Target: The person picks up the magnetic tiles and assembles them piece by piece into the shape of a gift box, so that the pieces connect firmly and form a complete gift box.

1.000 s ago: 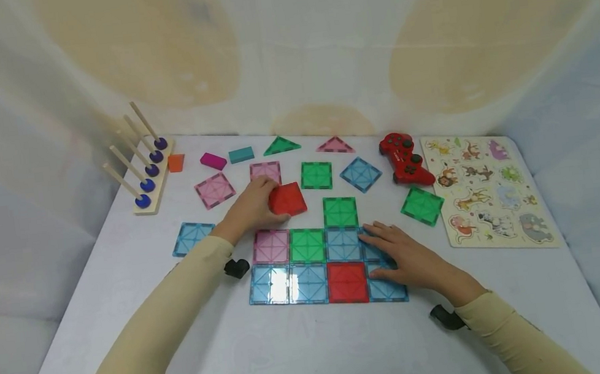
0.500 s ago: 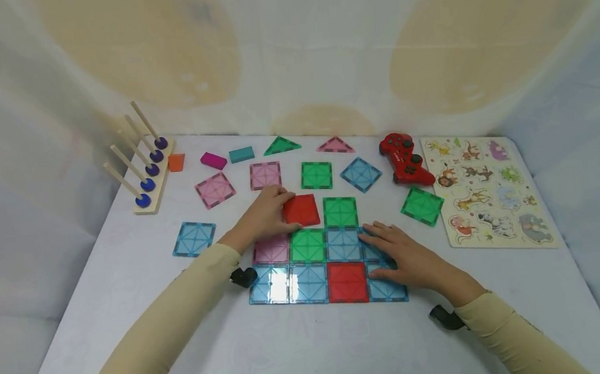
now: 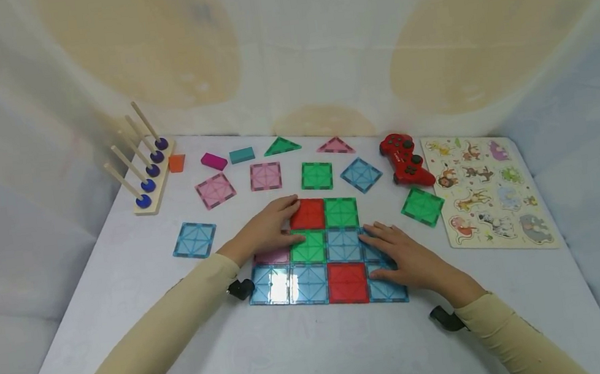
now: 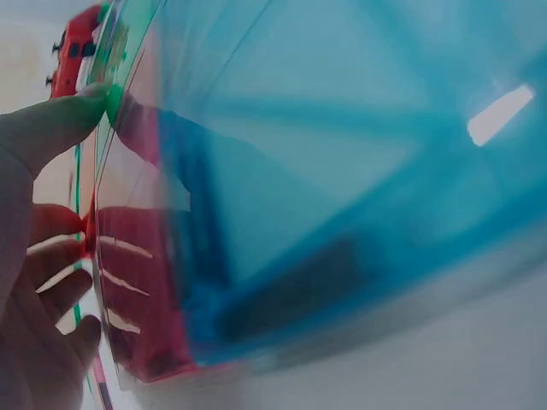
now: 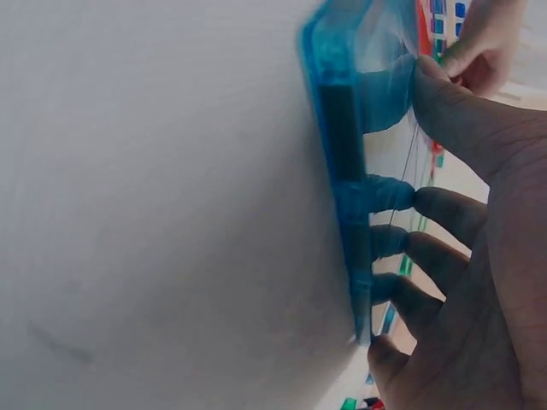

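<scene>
In the head view, square see-through magnetic tiles lie edge to edge in a block. My left hand is at its upper left. Its fingertips touch the left part of a red tile, and its thumb rests on the green tile below. That red tile lies flat against another green tile. Partly under the hand is a pink tile. My right hand rests with spread fingertips on blue tiles at the block's right end, as the right wrist view also shows.
Loose pink, green and blue tiles lie around the block. A red game controller and an animal puzzle board are at right. A pegged wooden stand with blue rings is at far left.
My left hand has brought the red tile rightward and down, from near the upper pink tile into the block beside the green one. The right hand has stayed in place.
</scene>
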Available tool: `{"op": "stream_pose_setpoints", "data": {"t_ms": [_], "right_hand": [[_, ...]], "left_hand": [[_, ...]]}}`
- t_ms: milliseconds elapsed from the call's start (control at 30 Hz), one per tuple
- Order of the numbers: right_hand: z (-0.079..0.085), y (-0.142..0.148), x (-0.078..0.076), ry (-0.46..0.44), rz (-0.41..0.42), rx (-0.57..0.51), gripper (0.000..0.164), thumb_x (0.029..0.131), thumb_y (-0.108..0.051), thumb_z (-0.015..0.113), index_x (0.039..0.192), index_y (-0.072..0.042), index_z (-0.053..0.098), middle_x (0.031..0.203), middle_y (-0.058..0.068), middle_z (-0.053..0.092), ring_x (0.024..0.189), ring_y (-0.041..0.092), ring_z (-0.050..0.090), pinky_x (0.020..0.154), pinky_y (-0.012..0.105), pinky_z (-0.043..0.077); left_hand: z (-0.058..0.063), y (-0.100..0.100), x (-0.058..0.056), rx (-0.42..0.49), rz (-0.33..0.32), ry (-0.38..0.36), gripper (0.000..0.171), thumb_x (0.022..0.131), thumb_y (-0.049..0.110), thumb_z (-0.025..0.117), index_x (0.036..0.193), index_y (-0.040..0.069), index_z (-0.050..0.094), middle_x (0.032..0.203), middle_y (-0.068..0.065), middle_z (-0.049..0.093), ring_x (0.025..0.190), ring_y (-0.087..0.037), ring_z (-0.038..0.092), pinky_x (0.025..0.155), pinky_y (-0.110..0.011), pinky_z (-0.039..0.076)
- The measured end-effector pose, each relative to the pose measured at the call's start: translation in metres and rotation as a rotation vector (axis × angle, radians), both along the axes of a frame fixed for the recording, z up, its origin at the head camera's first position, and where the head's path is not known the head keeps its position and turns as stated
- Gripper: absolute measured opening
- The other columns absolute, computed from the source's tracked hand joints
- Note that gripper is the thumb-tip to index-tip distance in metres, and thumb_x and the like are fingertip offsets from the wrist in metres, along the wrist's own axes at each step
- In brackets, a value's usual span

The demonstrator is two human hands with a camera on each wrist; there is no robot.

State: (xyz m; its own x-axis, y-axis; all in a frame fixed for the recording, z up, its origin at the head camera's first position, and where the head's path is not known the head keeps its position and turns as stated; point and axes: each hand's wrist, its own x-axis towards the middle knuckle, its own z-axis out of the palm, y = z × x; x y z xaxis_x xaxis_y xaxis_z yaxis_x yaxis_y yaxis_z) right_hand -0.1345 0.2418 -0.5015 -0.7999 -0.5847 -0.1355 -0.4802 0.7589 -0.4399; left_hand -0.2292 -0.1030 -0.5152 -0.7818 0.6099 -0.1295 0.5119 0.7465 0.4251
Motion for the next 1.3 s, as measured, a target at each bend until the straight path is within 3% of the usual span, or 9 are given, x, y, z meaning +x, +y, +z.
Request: {"op": "stream_pose_setpoints", "data": {"t_ms": [200, 333, 433, 767, 1033, 1167, 1300], "right_hand": [[-0.001, 0.002, 0.003, 0.001, 0.012, 0.012, 0.096, 0.082, -0.052, 0.081, 0.159, -0.015, 0.037, 0.167, 0.009, 0.026, 0.154, 0.036, 0.017, 0.122, 0.057, 0.017], [0.0, 0.003, 0.001, 0.026, 0.026, 0.003, 0.098, 0.08, -0.052, 0.082, 0.158, -0.012, 0.038, 0.166, 0.012, 0.027, 0.153, 0.038, 0.019, 0.121, 0.059, 0.017], [0.0, 0.002, -0.002, 0.024, 0.026, 0.002, 0.097, 0.08, -0.05, 0.083, 0.158, -0.011, 0.038, 0.166, 0.013, 0.026, 0.153, 0.038, 0.018, 0.121, 0.059, 0.016], [0.0, 0.0, -0.019, -0.012, 0.008, 0.013, 0.098, 0.081, -0.052, 0.082, 0.159, -0.014, 0.036, 0.167, 0.01, 0.024, 0.153, 0.039, 0.016, 0.12, 0.06, 0.018], [0.0, -0.001, -0.018, -0.03, -0.013, 0.027, 0.096, 0.083, -0.054, 0.079, 0.16, -0.016, 0.035, 0.168, 0.01, 0.022, 0.153, 0.039, 0.015, 0.119, 0.062, 0.023], [0.003, 0.004, -0.009, -0.042, -0.039, 0.019, 0.093, 0.084, -0.051, 0.079, 0.159, -0.014, 0.037, 0.167, 0.012, 0.024, 0.153, 0.039, 0.016, 0.116, 0.061, 0.028], [0.003, 0.013, -0.002, -0.027, -0.045, 0.01, 0.092, 0.084, -0.049, 0.081, 0.157, -0.013, 0.04, 0.166, 0.013, 0.026, 0.153, 0.039, 0.019, 0.115, 0.06, 0.031]], "left_hand": [[0.004, -0.002, 0.033, -0.062, -0.148, 0.039, 0.103, 0.089, 0.064, 0.066, 0.162, 0.006, 0.021, 0.17, -0.01, 0.013, 0.157, -0.026, 0.007, 0.124, -0.044, 0.013], [0.005, -0.004, 0.047, -0.077, -0.186, 0.038, 0.109, 0.087, 0.069, 0.065, 0.162, 0.006, 0.017, 0.17, -0.011, 0.01, 0.157, -0.027, 0.005, 0.124, -0.046, 0.011], [0.003, -0.005, 0.047, -0.082, -0.184, 0.055, 0.109, 0.087, 0.07, 0.064, 0.163, 0.007, 0.017, 0.17, -0.011, 0.01, 0.157, -0.027, 0.005, 0.124, -0.046, 0.012], [0.002, -0.007, 0.028, -0.089, -0.166, 0.02, 0.11, 0.086, 0.071, 0.064, 0.163, 0.01, 0.015, 0.171, -0.007, 0.007, 0.157, -0.026, 0.002, 0.124, -0.043, 0.01], [0.002, -0.02, 0.031, -0.067, -0.109, 0.015, 0.103, 0.088, 0.066, 0.066, 0.163, 0.013, 0.02, 0.17, -0.003, 0.013, 0.157, -0.022, 0.006, 0.125, -0.042, 0.011], [0.005, -0.049, 0.035, -0.044, -0.018, 0.052, 0.091, 0.091, 0.058, 0.069, 0.161, 0.013, 0.03, 0.168, -0.003, 0.024, 0.156, -0.021, 0.013, 0.125, -0.042, 0.011], [0.012, -0.09, 0.04, -0.035, 0.1, 0.079, 0.082, 0.092, 0.049, 0.072, 0.156, 0.009, 0.041, 0.163, -0.009, 0.034, 0.153, -0.03, 0.024, 0.123, -0.049, 0.019]]}}
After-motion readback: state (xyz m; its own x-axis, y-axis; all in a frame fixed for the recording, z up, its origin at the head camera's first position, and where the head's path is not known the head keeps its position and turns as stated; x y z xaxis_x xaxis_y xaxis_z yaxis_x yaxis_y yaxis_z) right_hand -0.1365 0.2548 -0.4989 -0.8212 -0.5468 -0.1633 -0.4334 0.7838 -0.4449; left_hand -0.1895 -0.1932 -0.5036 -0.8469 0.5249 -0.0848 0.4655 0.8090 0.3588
